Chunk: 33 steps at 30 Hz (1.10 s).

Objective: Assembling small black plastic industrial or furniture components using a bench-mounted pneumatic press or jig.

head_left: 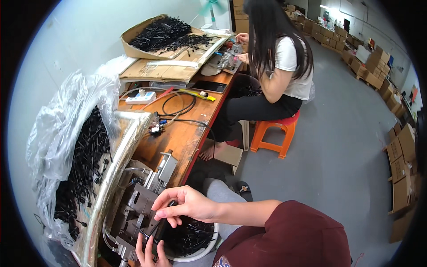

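My right hand (187, 205) is closed, pinching a small black plastic part (171, 204) between thumb and fingers above the metal fixture. A thin black stem slants down from it toward the left hand. At the lower edge my left hand (150, 254) has its fingers apart, the tips beside another thin black piece (144, 233); whether they grip it is unclear. The grey metal fixture (135, 200), with slots, a rail and air hoses, lies under and left of both hands. A white tub (217, 231) of black stemmed parts sits partly behind my right hand.
Left of the fixture, clear plastic sheeting (53, 129) surrounds a heap of black parts (89, 151). Cables (178, 109) and a power strip (141, 97) lie on the wooden table (167, 144). A co-worker (280, 66) sits beyond on an orange stool (280, 133), near a cardboard tray (133, 51).
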Motion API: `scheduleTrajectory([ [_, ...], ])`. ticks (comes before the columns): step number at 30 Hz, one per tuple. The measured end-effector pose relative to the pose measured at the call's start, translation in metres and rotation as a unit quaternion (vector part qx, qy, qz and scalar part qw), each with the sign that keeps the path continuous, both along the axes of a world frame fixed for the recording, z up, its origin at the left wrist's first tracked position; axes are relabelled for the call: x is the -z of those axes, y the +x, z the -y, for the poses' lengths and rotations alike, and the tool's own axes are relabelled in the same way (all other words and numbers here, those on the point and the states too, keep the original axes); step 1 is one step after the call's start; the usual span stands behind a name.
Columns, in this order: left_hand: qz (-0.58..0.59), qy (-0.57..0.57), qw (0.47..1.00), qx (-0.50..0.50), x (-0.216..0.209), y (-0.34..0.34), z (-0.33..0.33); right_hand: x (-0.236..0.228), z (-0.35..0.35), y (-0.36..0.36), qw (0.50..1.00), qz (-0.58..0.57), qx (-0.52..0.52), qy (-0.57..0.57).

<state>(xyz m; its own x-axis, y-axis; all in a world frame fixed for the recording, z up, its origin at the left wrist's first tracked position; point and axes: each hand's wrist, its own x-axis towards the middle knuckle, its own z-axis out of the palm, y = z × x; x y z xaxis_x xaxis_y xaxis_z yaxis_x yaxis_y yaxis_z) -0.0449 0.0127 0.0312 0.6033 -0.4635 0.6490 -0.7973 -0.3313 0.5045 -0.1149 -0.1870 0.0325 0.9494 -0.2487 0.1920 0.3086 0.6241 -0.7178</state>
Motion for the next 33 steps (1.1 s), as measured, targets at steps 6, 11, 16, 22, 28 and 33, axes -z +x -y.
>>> scheduleTrajectory([
  [6, 0.061, 0.033, 0.997, -0.020, 0.019, 0.014, 0.002, -0.009, 0.003, -0.008, 0.997, 0.033, 0.055, -0.049],
  [11, -0.012, 0.074, 0.994, -0.081, 0.026, 0.021, 0.007, -0.008, 0.000, -0.005, 0.997, 0.044, 0.068, 0.008],
  [16, 0.034, 0.138, 0.981, -0.130, 0.038, 0.031, 0.010, -0.003, -0.005, 0.004, 0.988, 0.072, 0.087, -0.103],
  [22, 0.021, 0.184, 0.977, -0.104, 0.035, 0.037, 0.009, 0.009, -0.017, 0.020, 0.953, 0.073, 0.165, -0.245],
  [28, 0.005, 0.201, 0.974, -0.103, 0.028, 0.039, 0.015, 0.022, -0.004, 0.020, 0.923, 0.081, 0.142, -0.348],
  [33, -0.018, 0.190, 0.976, -0.102, 0.030, 0.040, 0.017, 0.022, -0.003, 0.024, 0.798, 0.074, 0.199, -0.564],
])
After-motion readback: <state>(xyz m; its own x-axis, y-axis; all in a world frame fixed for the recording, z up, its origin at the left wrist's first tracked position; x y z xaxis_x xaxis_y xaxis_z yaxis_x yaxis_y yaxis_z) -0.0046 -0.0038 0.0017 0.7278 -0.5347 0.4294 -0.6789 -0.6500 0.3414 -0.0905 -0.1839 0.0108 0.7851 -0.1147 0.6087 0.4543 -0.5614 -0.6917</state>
